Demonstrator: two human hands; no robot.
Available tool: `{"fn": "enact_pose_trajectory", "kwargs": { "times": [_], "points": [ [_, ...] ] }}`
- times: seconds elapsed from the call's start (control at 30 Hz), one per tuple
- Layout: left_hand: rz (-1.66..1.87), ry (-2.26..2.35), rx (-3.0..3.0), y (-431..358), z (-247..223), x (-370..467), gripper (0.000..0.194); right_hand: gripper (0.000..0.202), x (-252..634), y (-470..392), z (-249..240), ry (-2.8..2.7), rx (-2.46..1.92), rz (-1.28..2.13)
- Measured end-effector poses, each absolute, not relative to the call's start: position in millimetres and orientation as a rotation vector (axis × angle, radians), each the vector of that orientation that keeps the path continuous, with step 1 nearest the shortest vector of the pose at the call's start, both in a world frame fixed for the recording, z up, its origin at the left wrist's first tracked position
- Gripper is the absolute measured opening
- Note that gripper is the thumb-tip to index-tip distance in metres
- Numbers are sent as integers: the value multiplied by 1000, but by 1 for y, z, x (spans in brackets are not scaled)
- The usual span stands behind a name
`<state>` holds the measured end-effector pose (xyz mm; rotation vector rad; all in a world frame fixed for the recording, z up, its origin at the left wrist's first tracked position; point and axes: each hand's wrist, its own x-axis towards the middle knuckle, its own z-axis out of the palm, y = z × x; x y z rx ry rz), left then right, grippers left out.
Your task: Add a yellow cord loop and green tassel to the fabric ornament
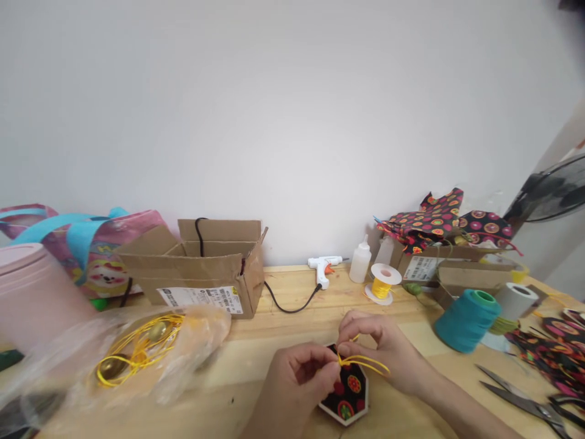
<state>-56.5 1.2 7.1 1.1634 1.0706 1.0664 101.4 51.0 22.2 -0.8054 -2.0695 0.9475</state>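
Low in the middle of the head view, a hexagonal piece [343,396] with a pale rim and dark flower-patterned fabric lies on the wooden table. A yellow cord [365,361] is looped at its upper edge, with loose strands reaching right. My left hand [304,375] pinches the cord from the left, thumb and forefinger together. From the upper right, my right hand [372,344] grips the same cord close by, fingertips bent in. The exact spot where the cord meets the hexagon is partly hidden by my fingers.
Left stand an open cardboard box [192,274] and a plastic bag [201,335] with yellow cord and bells. Behind are a glue gun [323,268], a squeeze bottle [361,262] and a yellow cord spool [382,285]. Right are a teal thread cone [466,320] and scissors [521,399].
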Motion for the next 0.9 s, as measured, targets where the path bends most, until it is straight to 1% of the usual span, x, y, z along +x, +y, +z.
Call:
{"fn": "enact_pose_trajectory", "kwargs": {
  "times": [0.13,0.23,0.4,0.63,0.9],
  "points": [
    [1154,1136,1102,5,3,-58,14,10,93,43,9,-2004,-818,871],
    [1209,1178,1082,8,0,-59,16,14,91,39,5,-2049,-810,759],
    [1230,1245,1038,10,-1,-58,15,11,91,38,0,-2078,-773,624],
    [1249,1278,1129,10,-2,-58,13,11,90,36,-2,-2059,-752,656],
    [1244,1173,1001,11,-1,-60,15,11,90,39,2,-2015,-872,729]
  ]
}}
